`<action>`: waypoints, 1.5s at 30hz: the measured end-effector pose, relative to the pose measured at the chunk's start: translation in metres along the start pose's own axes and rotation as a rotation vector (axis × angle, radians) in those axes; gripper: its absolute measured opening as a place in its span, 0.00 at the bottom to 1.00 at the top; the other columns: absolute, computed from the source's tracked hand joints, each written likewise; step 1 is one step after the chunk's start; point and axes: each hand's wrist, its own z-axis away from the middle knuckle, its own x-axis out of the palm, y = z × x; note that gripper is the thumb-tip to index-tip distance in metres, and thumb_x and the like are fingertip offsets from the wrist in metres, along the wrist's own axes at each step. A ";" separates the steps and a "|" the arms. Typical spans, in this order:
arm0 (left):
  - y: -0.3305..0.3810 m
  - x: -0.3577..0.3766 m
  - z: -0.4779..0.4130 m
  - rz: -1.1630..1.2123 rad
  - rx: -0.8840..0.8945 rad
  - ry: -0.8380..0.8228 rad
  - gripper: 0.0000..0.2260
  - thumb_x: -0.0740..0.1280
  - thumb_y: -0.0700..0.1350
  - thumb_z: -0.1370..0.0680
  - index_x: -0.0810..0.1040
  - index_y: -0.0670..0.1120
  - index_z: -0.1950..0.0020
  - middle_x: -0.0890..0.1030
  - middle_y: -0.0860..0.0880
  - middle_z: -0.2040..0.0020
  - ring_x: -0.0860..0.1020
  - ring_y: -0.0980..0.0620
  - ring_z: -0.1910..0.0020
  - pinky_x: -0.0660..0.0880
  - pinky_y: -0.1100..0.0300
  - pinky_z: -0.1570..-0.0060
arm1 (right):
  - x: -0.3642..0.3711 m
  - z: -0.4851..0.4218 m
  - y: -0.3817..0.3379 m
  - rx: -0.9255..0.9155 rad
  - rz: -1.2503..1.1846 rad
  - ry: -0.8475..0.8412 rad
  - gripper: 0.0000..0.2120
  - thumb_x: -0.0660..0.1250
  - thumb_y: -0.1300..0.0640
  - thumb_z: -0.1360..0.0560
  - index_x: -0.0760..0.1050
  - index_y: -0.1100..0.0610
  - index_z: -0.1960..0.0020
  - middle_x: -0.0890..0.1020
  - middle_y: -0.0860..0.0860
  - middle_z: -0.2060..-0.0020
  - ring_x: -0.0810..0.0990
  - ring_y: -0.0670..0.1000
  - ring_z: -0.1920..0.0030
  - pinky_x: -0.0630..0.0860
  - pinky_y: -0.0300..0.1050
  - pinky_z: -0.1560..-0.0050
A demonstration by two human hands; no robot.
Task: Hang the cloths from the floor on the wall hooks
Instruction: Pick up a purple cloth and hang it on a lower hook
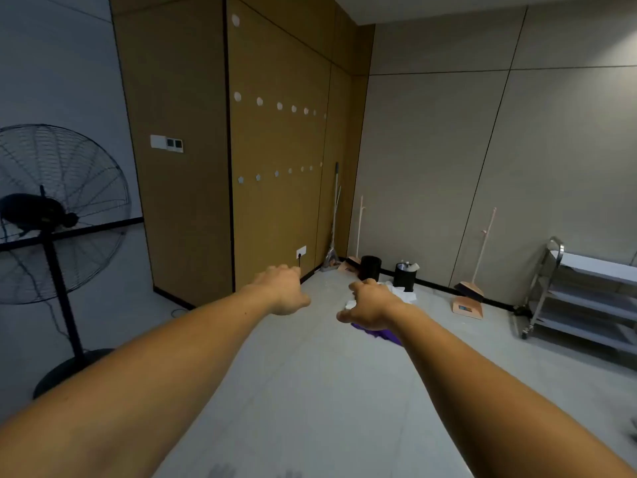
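Both my arms stretch forward over the grey floor. My left hand (pixel 284 289) hangs with loosely curled fingers and holds nothing. My right hand (pixel 368 305) is also relaxed and empty, and it hides part of a cloth pile on the floor beyond it. A purple cloth (pixel 381 334) shows under my right wrist, and a white cloth (pixel 401 293) lies just past the hand. Two rows of small white wall hooks (pixel 259 101) run across the brown wall panel, the lower row (pixel 258 177) at about mid height.
A large black standing fan (pixel 51 215) is at the left. Two black bins (pixel 370 268) stand by the far wall, with a mop (pixel 333 232) in the corner and a broom with dustpan (pixel 469 298). A metal shelf cart (pixel 586 298) is at the right.
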 end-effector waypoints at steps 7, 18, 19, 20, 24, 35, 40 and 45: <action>-0.032 0.009 -0.092 -0.016 0.009 -0.054 0.27 0.62 0.56 0.24 0.64 0.47 0.28 0.69 0.45 0.31 0.69 0.44 0.36 0.71 0.49 0.42 | 0.006 -0.087 0.002 0.035 -0.027 0.014 0.36 0.68 0.39 0.28 0.62 0.53 0.26 0.67 0.56 0.30 0.69 0.59 0.33 0.71 0.57 0.34; -0.018 0.033 -0.263 -0.008 0.001 -0.077 0.27 0.63 0.55 0.24 0.64 0.46 0.27 0.69 0.45 0.31 0.69 0.43 0.35 0.71 0.47 0.39 | 0.007 -0.260 0.067 0.025 -0.008 -0.023 0.39 0.67 0.38 0.28 0.58 0.53 0.24 0.64 0.56 0.27 0.68 0.60 0.31 0.69 0.58 0.33; -0.016 0.034 -0.280 -0.002 -0.010 -0.079 0.27 0.63 0.55 0.24 0.64 0.46 0.28 0.69 0.45 0.31 0.69 0.43 0.35 0.71 0.47 0.39 | 0.003 -0.277 0.075 0.022 -0.002 -0.028 0.39 0.67 0.37 0.28 0.58 0.53 0.24 0.64 0.56 0.27 0.68 0.60 0.31 0.69 0.58 0.32; -0.014 0.034 -0.297 -0.002 -0.019 -0.083 0.26 0.63 0.55 0.24 0.65 0.46 0.28 0.69 0.45 0.31 0.69 0.43 0.36 0.71 0.48 0.39 | -0.001 -0.292 0.083 0.023 0.001 -0.036 0.39 0.67 0.37 0.28 0.58 0.53 0.24 0.64 0.56 0.27 0.68 0.59 0.31 0.69 0.58 0.32; -0.007 0.043 -0.360 -0.003 -0.045 -0.081 0.26 0.62 0.56 0.23 0.65 0.46 0.29 0.69 0.45 0.32 0.69 0.43 0.35 0.71 0.48 0.39 | -0.009 -0.353 0.114 0.009 0.018 -0.020 0.39 0.66 0.36 0.28 0.58 0.52 0.24 0.62 0.56 0.26 0.65 0.60 0.29 0.67 0.59 0.31; -0.019 0.068 -0.552 0.011 -0.021 -0.068 0.27 0.63 0.56 0.24 0.65 0.46 0.29 0.69 0.45 0.32 0.71 0.44 0.37 0.73 0.48 0.40 | -0.009 -0.535 0.164 0.003 -0.019 -0.052 0.40 0.67 0.38 0.28 0.56 0.53 0.23 0.59 0.56 0.25 0.61 0.61 0.27 0.64 0.58 0.30; -0.039 0.064 -0.647 0.024 0.017 -0.073 0.21 0.62 0.55 0.25 0.70 0.47 0.35 0.73 0.47 0.39 0.73 0.46 0.45 0.75 0.49 0.46 | -0.019 -0.630 0.168 0.029 -0.017 -0.054 0.40 0.67 0.38 0.28 0.55 0.50 0.23 0.60 0.56 0.26 0.60 0.61 0.27 0.65 0.61 0.30; -0.054 0.065 -0.732 0.020 0.041 -0.071 0.17 0.62 0.54 0.24 0.71 0.47 0.40 0.74 0.47 0.44 0.74 0.46 0.48 0.74 0.52 0.52 | -0.024 -0.710 0.174 0.022 -0.035 -0.035 0.40 0.68 0.40 0.27 0.54 0.50 0.22 0.61 0.56 0.27 0.62 0.61 0.28 0.66 0.60 0.31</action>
